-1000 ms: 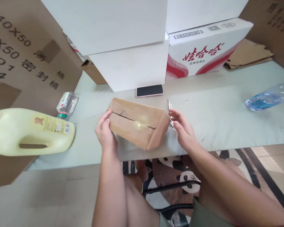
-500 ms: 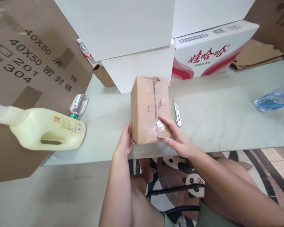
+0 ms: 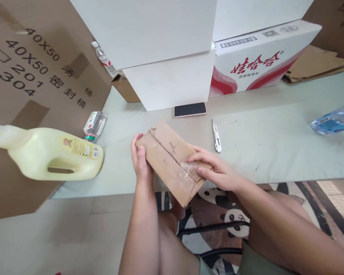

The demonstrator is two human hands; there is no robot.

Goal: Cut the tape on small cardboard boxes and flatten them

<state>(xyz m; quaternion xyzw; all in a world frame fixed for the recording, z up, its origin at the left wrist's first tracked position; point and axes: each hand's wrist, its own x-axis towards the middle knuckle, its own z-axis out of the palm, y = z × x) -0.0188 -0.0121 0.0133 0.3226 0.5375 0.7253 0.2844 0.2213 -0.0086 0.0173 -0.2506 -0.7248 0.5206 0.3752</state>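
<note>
A small brown cardboard box (image 3: 163,162), its seam covered by clear tape, is held between my two hands at the table's front edge. It sits turned at an angle, one corner jutting over the edge towards me. My left hand (image 3: 141,158) grips the far left end, thumb on the top face. My right hand (image 3: 213,168) closes on the right end, thumb and fingers on the taped face. Just beyond my right hand lies a white utility knife (image 3: 216,136). A phone (image 3: 190,110) with a dark screen rests behind the box.
White cartons (image 3: 172,88) stand at the back beside a red-and-white carton (image 3: 252,70). A yellow jug (image 3: 54,152) and a small clear bottle (image 3: 94,124) lie on the left. A blue-labelled bottle (image 3: 334,120) and flattened cardboard (image 3: 318,65) are on the right.
The box has been turned and tipped, its near end swinging out towards me. My left hand has shifted up and left along it. The phone behind has come into view.
</note>
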